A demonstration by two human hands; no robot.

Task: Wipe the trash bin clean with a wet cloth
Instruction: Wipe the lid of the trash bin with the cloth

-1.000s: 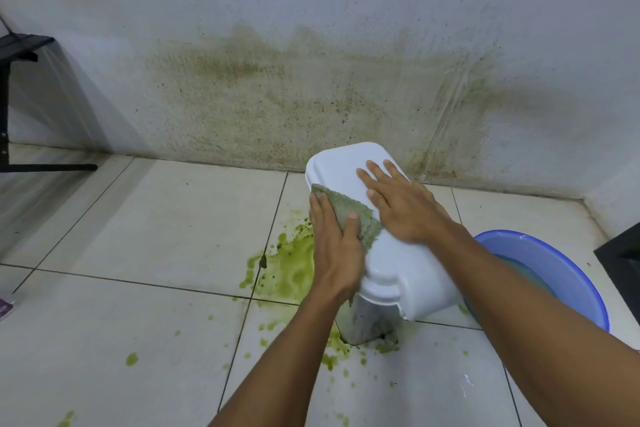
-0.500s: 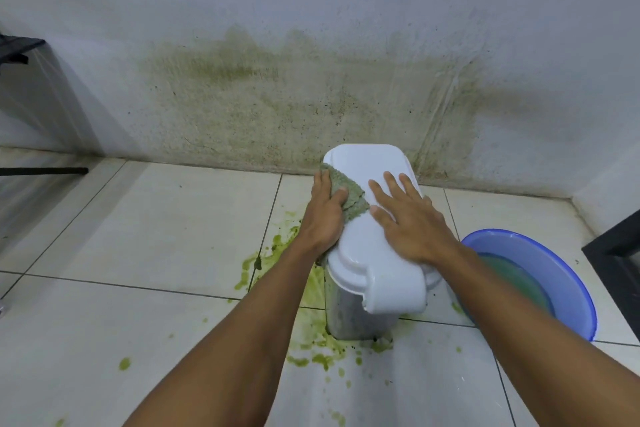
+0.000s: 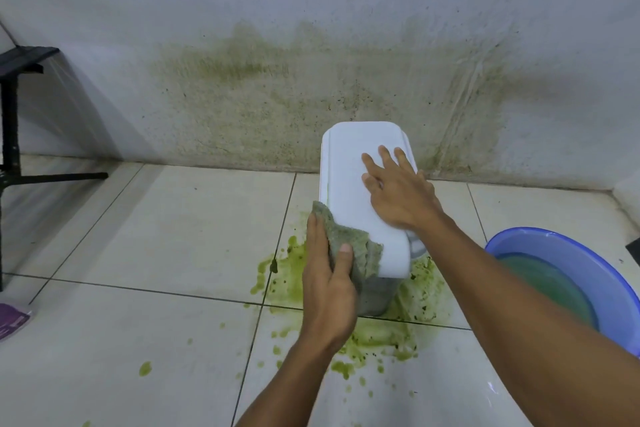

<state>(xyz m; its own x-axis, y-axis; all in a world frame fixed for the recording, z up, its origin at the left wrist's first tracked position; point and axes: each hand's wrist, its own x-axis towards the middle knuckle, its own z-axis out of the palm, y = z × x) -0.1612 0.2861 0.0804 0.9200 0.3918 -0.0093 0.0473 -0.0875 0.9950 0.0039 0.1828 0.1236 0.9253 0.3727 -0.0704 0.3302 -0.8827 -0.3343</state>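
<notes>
A small trash bin with a white lid (image 3: pixel 349 180) stands on the tiled floor close to the wall; its grey body shows below the lid's near end. My left hand (image 3: pixel 329 284) holds a grey-green wet cloth (image 3: pixel 349 243) against the lid's near left corner and the bin's side, thumb over the cloth. My right hand (image 3: pixel 398 191) lies flat on top of the lid, fingers spread and straight.
Green slime (image 3: pixel 388 333) is spilled on the tiles around the bin's base, and the wall behind is stained green. A blue basin (image 3: pixel 571 246) of cloudy water stands at the right. A black stand (image 3: pixel 10 107) is at the far left, a purple object (image 3: pixel 12 319) at the left edge.
My left hand has drawn the cloth from the lid's far left part down to its near left corner. My right hand has slid further up the lid.
</notes>
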